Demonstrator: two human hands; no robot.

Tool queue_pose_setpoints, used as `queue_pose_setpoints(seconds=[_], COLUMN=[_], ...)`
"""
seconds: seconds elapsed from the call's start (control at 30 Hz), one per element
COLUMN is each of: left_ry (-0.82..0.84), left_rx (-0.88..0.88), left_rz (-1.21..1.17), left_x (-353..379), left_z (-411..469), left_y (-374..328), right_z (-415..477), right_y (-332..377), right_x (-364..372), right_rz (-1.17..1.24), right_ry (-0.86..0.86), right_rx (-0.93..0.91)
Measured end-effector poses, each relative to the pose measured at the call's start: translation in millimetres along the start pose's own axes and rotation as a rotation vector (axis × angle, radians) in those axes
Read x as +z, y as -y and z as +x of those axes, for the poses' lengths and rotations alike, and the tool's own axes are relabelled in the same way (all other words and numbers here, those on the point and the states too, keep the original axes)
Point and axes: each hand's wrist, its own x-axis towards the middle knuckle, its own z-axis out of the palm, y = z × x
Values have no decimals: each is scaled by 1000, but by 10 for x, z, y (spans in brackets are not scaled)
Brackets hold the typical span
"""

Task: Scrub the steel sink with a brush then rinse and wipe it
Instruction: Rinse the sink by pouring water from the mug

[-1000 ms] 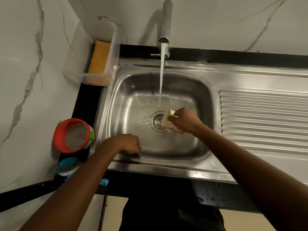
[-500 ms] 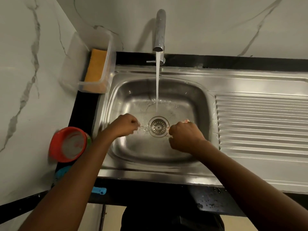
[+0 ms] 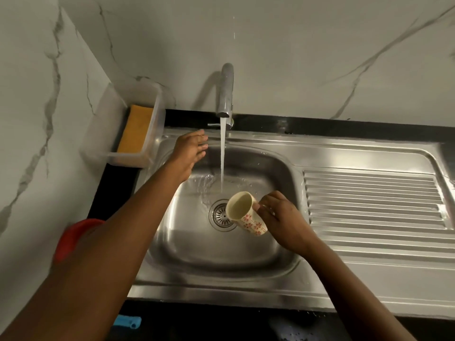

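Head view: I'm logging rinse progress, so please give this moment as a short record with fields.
tap: running; stream lands in the sink behind the drain
left hand: open, fingers extended, near the sink's back rim, left of the stream
right hand: holds a floral cup, tilted leftward, by the drain
sponge: orange, inside a clear container at the sink's back left corner
red tub: left of the sink, partly hidden by the left arm
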Motion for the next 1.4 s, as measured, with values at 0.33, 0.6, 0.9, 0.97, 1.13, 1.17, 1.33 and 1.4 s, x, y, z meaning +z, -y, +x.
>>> queue_pose_setpoints(seconds=[0.33,0.6,0.9,0.97,1.13,1.17,1.33,1.4], left_ry=[-26,30,118,80,-101,-146,-325,-395], left_rx=[-98,38,115,144,225,246,274,287], left_rz=[-445,-7,130,143,118,99,-56,-30], left_x=[284,375,325,241,-37,-126,-592,-791], left_z=[49,62,-170,-290,-808,-933,-1494,-1645], left_y=[-261,-352,-394,-362,-226,-208,-156,-76], right_z=[-144,-159,-85,-31,197,251,493,600], right_y=[-46,4,104,200,553,647,1110,1269], right_x=[137,139,83,72,137,180,425,577], right_rz=[491,637,819,833,843,852,929,957], right_ry=[-166,-218,-229,-216,-158,-145,-53,-7], right_rx=[82,107,127,104,9,-7,-121,-149])
